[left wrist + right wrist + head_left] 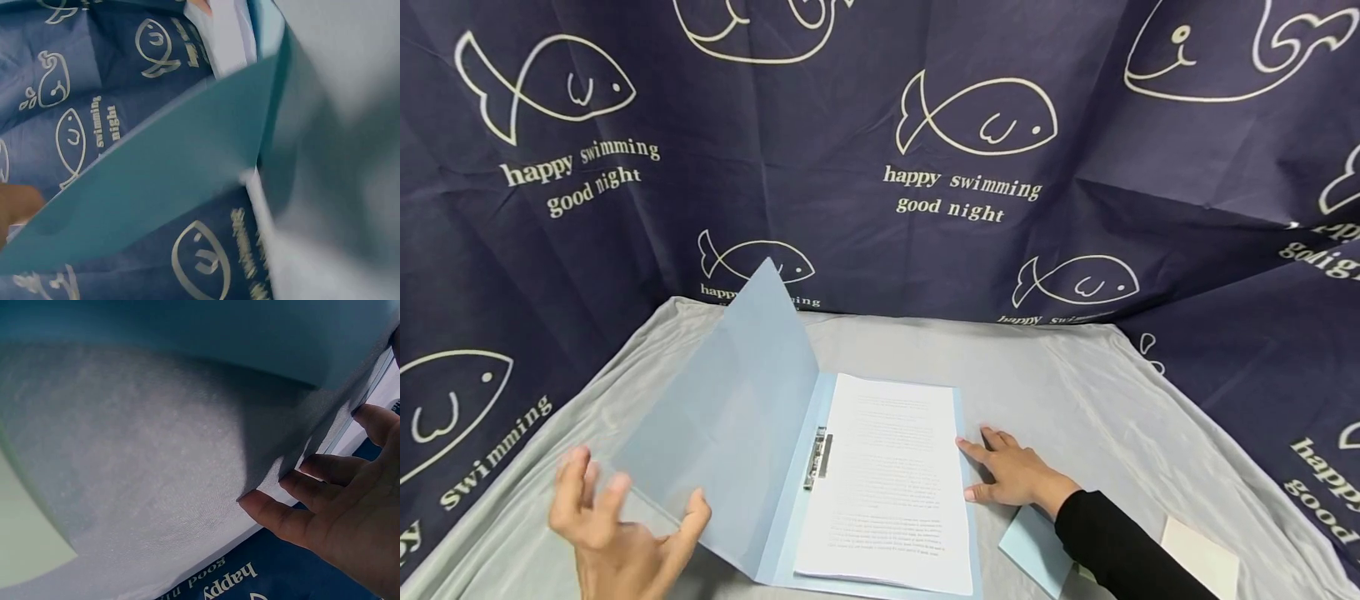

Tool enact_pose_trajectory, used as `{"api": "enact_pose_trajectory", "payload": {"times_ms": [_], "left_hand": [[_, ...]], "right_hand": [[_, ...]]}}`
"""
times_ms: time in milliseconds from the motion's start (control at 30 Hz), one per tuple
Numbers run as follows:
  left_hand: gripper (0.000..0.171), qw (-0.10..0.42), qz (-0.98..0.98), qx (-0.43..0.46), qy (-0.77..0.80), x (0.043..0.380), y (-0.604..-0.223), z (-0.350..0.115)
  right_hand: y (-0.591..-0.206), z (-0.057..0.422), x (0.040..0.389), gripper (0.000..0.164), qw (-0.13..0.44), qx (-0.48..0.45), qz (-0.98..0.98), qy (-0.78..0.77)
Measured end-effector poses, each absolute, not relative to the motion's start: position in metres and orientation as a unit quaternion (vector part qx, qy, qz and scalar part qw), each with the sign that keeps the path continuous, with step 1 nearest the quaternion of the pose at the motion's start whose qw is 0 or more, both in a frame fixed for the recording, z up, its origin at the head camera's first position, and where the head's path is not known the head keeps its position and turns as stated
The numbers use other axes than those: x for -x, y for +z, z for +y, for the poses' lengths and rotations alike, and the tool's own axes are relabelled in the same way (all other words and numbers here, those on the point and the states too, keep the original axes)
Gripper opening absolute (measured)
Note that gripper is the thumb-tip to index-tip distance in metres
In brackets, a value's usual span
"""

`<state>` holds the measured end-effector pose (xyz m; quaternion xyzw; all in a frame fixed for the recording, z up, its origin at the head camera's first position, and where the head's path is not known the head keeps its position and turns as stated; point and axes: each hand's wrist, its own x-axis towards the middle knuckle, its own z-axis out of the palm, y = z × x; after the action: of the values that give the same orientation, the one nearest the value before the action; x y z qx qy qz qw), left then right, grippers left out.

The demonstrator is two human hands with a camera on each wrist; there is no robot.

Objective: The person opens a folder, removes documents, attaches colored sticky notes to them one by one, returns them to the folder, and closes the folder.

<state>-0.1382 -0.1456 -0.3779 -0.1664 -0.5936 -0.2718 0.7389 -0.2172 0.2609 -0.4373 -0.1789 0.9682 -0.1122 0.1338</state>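
A light blue folder (778, 533) lies on the cloth with its cover (730, 408) lifted and tilted up to the left. Inside is a stack of printed white sheets (887, 483), beside a metal clip (815, 458) near the spine. My left hand (621, 529) is at the cover's lower left edge, fingers spread and loosely bent; no grip shows. In the left wrist view, part of that hand (19, 206) appears beside the cover (156, 169). My right hand (1018, 471) rests at the folder's right edge, fingers extended, thumb and index finger touching the sheets' side.
A light blue paper pad (1037, 550) lies right of the folder, partly under the right forearm. Farther right is a cream pad (1198, 558). Grey cloth (1075, 392) covers the table, and a dark blue fish-print curtain (850, 167) hangs behind.
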Motion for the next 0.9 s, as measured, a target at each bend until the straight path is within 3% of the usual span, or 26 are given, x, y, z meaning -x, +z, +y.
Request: {"api": "enact_pose_trajectory", "payload": {"times_ms": [67,167,400,533,667,767,900], "left_hand": [[0.032,0.777,-0.572,0.182,-0.189,0.142,-0.369,-0.146],[0.021,0.766,-0.606,0.183,-0.107,0.136,-0.363,-0.152],[0.036,0.708,-0.691,0.141,-0.047,0.123,-0.369,-0.166],[0.04,0.629,-0.77,0.099,-0.044,0.116,-0.376,-0.171],[0.058,0.49,-0.866,0.077,-0.061,0.107,-0.381,-0.179],[0.072,0.414,-0.905,0.067,-0.073,0.103,-0.383,-0.184],[0.067,0.361,-0.93,0.048,-0.053,0.104,-0.386,-0.187]], "right_hand": [[-0.437,0.261,0.217,0.081,0.131,0.178,0.969,-0.112],[-0.437,0.261,0.217,0.081,0.13,0.177,0.969,-0.114],[-0.435,0.261,0.217,0.081,0.138,0.175,0.967,-0.122],[-0.433,0.262,0.217,0.081,0.141,0.172,0.966,-0.13],[-0.431,0.262,0.219,0.082,0.143,0.174,0.964,-0.14],[-0.432,0.26,0.218,0.082,0.144,0.175,0.964,-0.142],[-0.434,0.26,0.218,0.083,0.142,0.172,0.965,-0.138]]}}
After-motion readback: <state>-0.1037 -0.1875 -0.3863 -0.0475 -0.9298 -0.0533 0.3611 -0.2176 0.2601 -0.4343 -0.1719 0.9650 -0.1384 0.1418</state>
